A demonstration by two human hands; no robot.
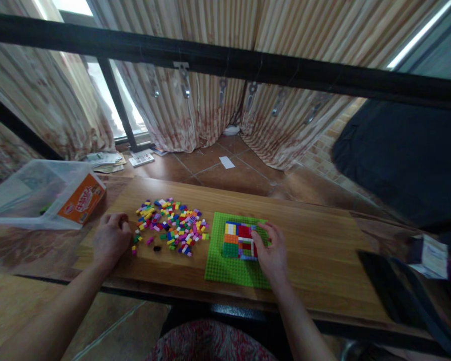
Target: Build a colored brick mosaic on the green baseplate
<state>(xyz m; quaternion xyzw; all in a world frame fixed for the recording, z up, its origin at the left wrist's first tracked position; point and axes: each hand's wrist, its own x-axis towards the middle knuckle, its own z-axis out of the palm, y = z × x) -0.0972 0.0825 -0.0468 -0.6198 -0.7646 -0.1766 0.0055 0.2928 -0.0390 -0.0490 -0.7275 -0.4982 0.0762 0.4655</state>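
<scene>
On the wooden board, a green studded baseplate carries a low build of coloured toy bricks, with green, orange, white, yellow and red parts and an open gap on its right side. My right hand is at the build's right edge, thumb and forefinger closed on a small toy brick at its upper right corner; the fingers cover part of it. To the left lies a loose heap of small toy bricks. Beside that heap my left hand rests on the board with curled fingers, and whatever they hold is hidden.
A clear plastic box with an orange label stands at the far left. A dark flat object lies at the right end of the board. A black metal bar crosses above, before striped curtains.
</scene>
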